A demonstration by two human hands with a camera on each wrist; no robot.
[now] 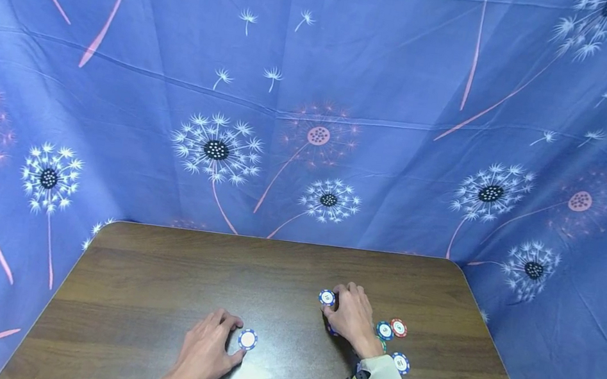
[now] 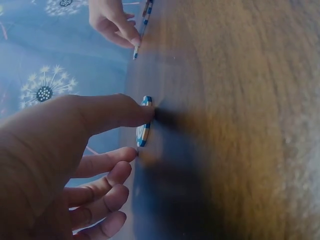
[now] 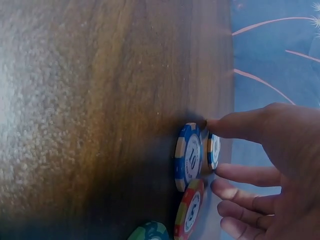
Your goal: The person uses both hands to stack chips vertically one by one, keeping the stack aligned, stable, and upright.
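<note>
My left hand (image 1: pixel 207 345) is low over the table, thumb and index finger at opposite edges of a blue-and-white poker chip (image 1: pixel 247 339). In the left wrist view the thumb overlaps that chip (image 2: pixel 143 131), seen nearly edge-on. Further right, my right hand (image 1: pixel 353 316) pinches another blue-and-white poker chip (image 1: pixel 326 297) between thumb and index finger. The right wrist view shows this chip (image 3: pixel 214 151) behind a blue chip marked 10 (image 3: pixel 193 156) and a red chip (image 3: pixel 192 212). Part of a blue chip (image 1: pixel 333 331) peeks out beneath the right hand.
Right of the right hand lie a dark blue chip (image 1: pixel 385 330), a red chip (image 1: pixel 399 328) and a blue chip (image 1: pixel 401 363). The forearm partly hides a green chip (image 1: pixel 382 344). A blue cloth with dandelions (image 1: pixel 393 131) hangs behind the wooden table (image 1: pixel 182 263).
</note>
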